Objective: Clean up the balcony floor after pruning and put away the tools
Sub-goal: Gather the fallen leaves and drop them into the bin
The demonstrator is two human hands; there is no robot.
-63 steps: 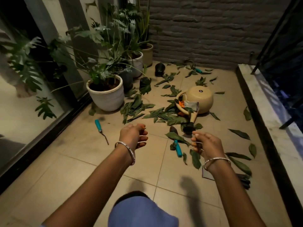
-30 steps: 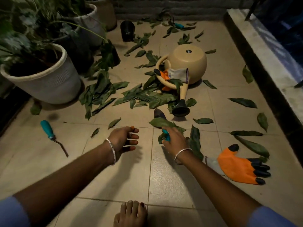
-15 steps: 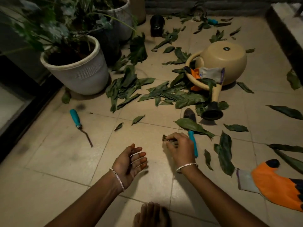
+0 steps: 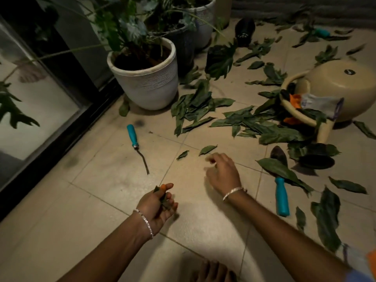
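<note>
Floor (image 4: 114, 200) tiles were beige with thin dark grout lines. Cut leaves (image 4: 203, 106) were dark green. Pot (image 4: 148, 86) at upper centre was white with fine horizontal ribbing. Weeder (image 4: 132, 135) left of centre and trowel (image 4: 281, 198) at right had teal handles and dark metal. Watering can (image 4: 341, 82) at upper right was cream-beige with a black rose. Glove (image 4: 296, 100) on it was orange with a grey cuff. Left hand (image 4: 156, 206) had orange nails and a dark green leaf scrap (image 4: 163, 201). Bangles (image 4: 145, 222) were silver.

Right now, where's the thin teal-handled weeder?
Head view, left of centre: the weeder lies flat and untouched, just in front of the white pot and beyond the left hand.
</note>
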